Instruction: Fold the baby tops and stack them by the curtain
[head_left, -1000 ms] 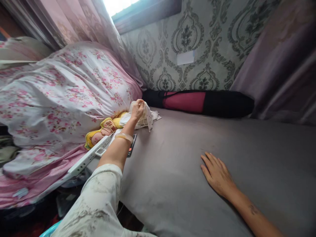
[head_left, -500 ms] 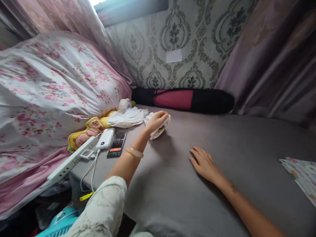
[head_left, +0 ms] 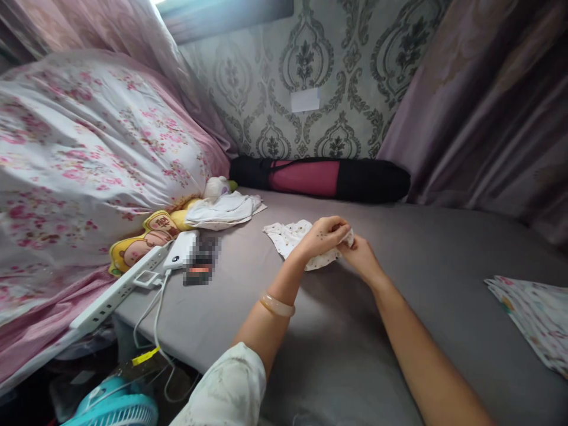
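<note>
A white cloth with small dark and tan dots (head_left: 288, 235) is held just above the grey bed sheet (head_left: 248, 284). My left hand (head_left: 326, 234), with a pale bangle (head_left: 277, 306) on its forearm, pinches the cloth's right end. Right beside it, my right hand (head_left: 358, 257) has its fingers closed on the same end. A bunched bit of cloth shows between the two hands. The rest hangs to the left, partly behind my left wrist. To the left of the hands lies a small pile of white cloths (head_left: 226, 210).
Along the wall lies a long black and pink bag (head_left: 306, 177). At left are a phone (head_left: 203, 260), a white power bank (head_left: 180, 251), a power strip (head_left: 118, 290), cables and a yellow plush toy (head_left: 137, 245). Folded printed cloth (head_left: 532, 316) lies right; a turquoise fan (head_left: 115, 405) stands below the edge.
My left hand has moved right and nearer with the dotted cloth, which now spreads out more. My right hand has left the sheet and taken hold of the cloth's end.
</note>
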`<action>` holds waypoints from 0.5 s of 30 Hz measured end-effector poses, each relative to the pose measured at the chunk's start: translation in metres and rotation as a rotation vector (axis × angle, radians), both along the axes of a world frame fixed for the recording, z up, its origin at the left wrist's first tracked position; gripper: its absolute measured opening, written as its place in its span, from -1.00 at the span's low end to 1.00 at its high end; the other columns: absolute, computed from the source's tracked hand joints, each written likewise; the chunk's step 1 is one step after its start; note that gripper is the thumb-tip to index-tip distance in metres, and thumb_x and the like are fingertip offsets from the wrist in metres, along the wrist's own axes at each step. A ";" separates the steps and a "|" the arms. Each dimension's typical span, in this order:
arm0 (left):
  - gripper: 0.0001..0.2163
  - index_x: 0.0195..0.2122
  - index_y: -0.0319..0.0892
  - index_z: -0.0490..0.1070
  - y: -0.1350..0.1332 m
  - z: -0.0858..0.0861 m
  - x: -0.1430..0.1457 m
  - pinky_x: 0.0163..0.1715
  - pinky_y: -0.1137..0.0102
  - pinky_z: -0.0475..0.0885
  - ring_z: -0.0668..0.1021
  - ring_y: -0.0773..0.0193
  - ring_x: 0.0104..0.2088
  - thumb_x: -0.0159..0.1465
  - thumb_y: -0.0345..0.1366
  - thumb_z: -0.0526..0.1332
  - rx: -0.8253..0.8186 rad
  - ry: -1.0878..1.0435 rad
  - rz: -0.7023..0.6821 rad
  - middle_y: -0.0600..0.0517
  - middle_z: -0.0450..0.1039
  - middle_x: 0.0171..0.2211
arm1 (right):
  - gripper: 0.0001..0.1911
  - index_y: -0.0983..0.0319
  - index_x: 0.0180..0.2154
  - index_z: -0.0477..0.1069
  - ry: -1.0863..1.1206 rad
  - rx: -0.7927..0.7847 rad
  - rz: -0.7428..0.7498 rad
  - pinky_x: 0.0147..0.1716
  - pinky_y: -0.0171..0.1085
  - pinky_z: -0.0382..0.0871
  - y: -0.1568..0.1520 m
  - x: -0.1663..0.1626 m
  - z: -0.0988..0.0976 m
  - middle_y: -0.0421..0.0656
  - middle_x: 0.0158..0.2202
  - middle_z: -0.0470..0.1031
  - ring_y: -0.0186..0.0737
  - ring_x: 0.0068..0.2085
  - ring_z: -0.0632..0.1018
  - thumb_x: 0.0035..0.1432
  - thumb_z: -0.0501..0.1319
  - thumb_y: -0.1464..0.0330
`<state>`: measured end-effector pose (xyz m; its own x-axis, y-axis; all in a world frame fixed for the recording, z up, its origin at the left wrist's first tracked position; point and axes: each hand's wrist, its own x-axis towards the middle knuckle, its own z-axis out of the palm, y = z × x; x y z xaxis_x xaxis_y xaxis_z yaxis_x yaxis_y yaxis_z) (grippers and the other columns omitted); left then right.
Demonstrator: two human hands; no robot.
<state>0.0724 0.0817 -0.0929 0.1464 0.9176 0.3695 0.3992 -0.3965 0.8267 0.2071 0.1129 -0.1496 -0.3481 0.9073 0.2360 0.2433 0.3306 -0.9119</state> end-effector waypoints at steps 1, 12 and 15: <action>-0.78 -0.35 -0.25 0.46 -0.002 0.000 0.001 -0.41 0.49 0.30 0.41 0.37 -0.41 0.29 -0.21 0.12 -0.013 -0.027 -0.008 0.06 0.41 -0.46 | -0.67 0.25 -0.20 0.51 0.018 -0.003 0.010 -0.29 -0.26 0.41 0.002 0.005 0.001 -0.16 -0.34 0.57 -0.13 -0.26 0.55 0.08 0.20 0.17; -0.59 -0.09 -0.19 0.38 -0.010 -0.022 -0.015 -0.45 0.49 0.26 0.39 0.40 -0.43 0.08 -0.16 0.36 -0.272 -0.317 -0.114 0.11 0.35 -0.41 | -0.67 0.22 -0.23 0.53 0.025 -0.182 -0.008 -0.34 -0.29 0.38 0.010 0.062 0.026 -0.15 -0.31 0.59 -0.24 -0.35 0.52 -0.08 0.26 0.23; -0.58 -0.05 -0.19 0.36 -0.011 -0.020 -0.018 -0.34 0.44 0.33 0.46 0.31 -0.31 0.02 -0.32 0.29 -0.287 -0.359 -0.231 0.05 0.40 -0.29 | -0.70 0.22 -0.26 0.54 -0.044 -0.226 0.062 -0.38 -0.32 0.36 0.005 0.076 0.042 -0.17 -0.34 0.59 -0.25 -0.37 0.52 -0.06 0.24 0.23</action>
